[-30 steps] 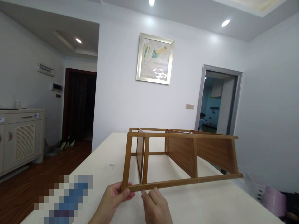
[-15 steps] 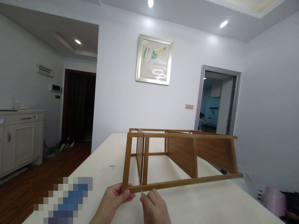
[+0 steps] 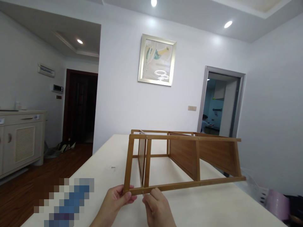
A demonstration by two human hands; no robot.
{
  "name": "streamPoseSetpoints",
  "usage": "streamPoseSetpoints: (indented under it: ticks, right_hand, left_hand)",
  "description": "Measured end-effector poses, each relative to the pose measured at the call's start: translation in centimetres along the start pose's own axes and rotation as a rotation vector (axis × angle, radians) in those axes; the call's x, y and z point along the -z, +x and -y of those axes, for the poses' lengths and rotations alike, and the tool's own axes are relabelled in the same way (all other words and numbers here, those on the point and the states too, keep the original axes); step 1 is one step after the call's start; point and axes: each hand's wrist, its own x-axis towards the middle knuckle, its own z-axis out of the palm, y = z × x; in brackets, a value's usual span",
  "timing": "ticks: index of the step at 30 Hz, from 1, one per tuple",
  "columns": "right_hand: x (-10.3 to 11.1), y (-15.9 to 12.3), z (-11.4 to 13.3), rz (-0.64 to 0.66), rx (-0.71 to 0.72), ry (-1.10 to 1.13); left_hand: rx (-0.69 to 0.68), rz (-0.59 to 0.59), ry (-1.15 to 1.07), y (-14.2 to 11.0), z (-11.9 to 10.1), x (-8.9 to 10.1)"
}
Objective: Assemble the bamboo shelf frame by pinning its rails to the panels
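A bamboo shelf frame (image 3: 184, 157) lies on its side on the white table (image 3: 208, 208), its rails and brown panels running off to the right. My left hand (image 3: 115, 201) grips the near bottom corner of the frame, thumb on top of the rail. Just to its right, my right hand (image 3: 157, 208) is pinched at the underside of the same rail, fingertips on a small metal screw (image 3: 143, 194) where an upright meets it.
A small loose metal part (image 3: 113, 167) lies on the table left of the frame. A white cabinet (image 3: 21, 138) stands at the left wall. Baskets and a pink container (image 3: 278, 203) sit low at the right. A person is seen through the far doorway (image 3: 208, 123).
My right hand has shifted slightly at the screw, dipping and then coming back up against the rail. The frame and my left hand have stayed put.
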Motion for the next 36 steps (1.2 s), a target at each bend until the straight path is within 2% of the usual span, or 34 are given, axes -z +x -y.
streamPoseSetpoints:
  ticks: [10, 16, 19, 22, 28, 36]
  right_hand:
    - [0.7, 0.6, 0.2, 0.024, -0.162, 0.196]
    - [0.1, 0.1, 0.2, -0.024, -0.174, 0.209]
    - [0.0, 0.0, 0.2, -0.037, -0.124, 0.147]
    - [0.1, 0.0, 0.2, -0.016, -0.068, 0.078]
    - [-0.2, 0.0, 0.2, -0.004, -0.206, 0.207]
    - [0.0, -0.4, -0.2, 0.083, -0.130, 0.197]
  left_hand:
    - [0.002, -0.002, 0.026, 0.0, -0.2, -0.1]
    - [-0.004, -0.001, 0.015, 0.1, 0.1, 0.1]
    - [-0.003, 0.002, 0.007, 0.1, 0.1, 0.0]
    - [0.000, 0.001, 0.002, -0.1, -0.1, -0.1]
    - [-0.008, -0.008, 0.000, -0.2, -0.2, -0.1]
    - [0.003, 0.007, -0.020, 0.3, 0.4, 0.2]
